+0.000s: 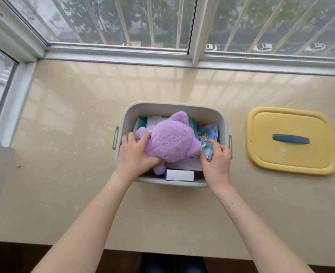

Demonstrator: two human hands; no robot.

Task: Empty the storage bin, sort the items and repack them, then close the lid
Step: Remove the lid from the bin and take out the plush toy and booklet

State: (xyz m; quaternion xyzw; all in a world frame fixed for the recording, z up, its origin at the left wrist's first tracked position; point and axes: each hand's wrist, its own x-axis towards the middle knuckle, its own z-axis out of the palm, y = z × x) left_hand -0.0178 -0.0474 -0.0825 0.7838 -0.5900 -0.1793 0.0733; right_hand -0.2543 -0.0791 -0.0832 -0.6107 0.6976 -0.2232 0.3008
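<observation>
A grey storage bin (174,107) stands open on the beige sill, filled with items. On top lies a purple plush toy (170,138). My left hand (135,154) grips the plush at its left side, fingers curled over it. My right hand (215,160) presses against the plush's right side, fingertips on a blue picture booklet (208,134). A white box (179,175) lies at the bin's near edge, and teal and white packets (152,121) show under the plush. The yellow lid (290,140) with a blue handle lies flat to the right of the bin.
The beige sill (83,134) runs wide to the left and in front of the bin. Window frames and glass bound it at the back and left. Its front edge drops to a dark floor near my body.
</observation>
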